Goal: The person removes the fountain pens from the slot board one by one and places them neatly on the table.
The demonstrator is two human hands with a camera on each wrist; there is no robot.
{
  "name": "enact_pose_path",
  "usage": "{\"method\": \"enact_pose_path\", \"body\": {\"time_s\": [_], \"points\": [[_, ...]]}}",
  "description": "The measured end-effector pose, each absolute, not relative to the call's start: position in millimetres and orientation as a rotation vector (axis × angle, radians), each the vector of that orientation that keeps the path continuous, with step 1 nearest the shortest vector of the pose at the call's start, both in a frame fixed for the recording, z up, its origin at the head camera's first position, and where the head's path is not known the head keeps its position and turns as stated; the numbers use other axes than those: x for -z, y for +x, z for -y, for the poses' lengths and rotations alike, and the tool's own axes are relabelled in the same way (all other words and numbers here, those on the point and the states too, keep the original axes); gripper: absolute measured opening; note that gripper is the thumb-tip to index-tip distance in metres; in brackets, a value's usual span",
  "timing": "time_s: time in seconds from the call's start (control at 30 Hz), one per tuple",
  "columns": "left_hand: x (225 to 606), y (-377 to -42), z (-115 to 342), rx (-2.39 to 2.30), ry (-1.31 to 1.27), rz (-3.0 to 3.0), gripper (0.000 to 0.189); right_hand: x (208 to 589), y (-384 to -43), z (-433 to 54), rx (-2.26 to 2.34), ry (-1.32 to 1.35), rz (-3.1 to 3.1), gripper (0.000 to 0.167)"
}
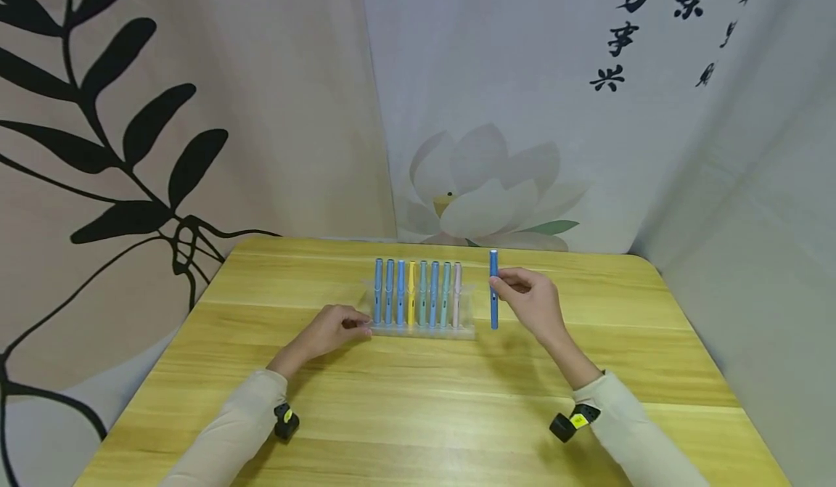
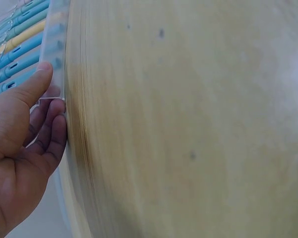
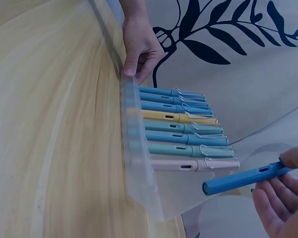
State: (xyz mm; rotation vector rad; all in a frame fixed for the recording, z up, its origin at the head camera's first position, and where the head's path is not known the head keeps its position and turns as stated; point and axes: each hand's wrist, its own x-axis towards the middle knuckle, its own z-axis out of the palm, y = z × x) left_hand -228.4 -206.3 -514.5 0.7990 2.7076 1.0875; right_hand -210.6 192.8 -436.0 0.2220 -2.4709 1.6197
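A clear pen stand (image 1: 424, 332) on the table holds several upright pens in blue, yellow, green and pale pink. My left hand (image 1: 334, 327) pinches the stand's left end between thumb and fingers; the left wrist view shows the thumb (image 2: 42, 74) on top of its edge. To the right of the stand, my right hand (image 1: 532, 300) holds a blue pen (image 1: 493, 291) upright by its upper part, raised off the table. In the right wrist view the blue pen (image 3: 243, 179) sits beside the pale pink pen (image 3: 188, 164), its lower end pointing toward the stand.
The wooden table (image 1: 418, 414) runs back to a fabric backdrop (image 1: 307, 109) printed with dark leaves, a lotus and writing. A black wrist camera (image 1: 286, 423) is on the left sleeve and another wrist camera (image 1: 575, 423) on the right.
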Motion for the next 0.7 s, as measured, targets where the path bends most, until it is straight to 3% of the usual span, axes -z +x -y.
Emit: {"method": "enact_pose_path", "body": {"time_s": [0.7], "points": [[516,-229,206,-1.094,0.778,-2.709,0.029,455,-203,-220,-1.677,0.042,2.468,0.039]]}}
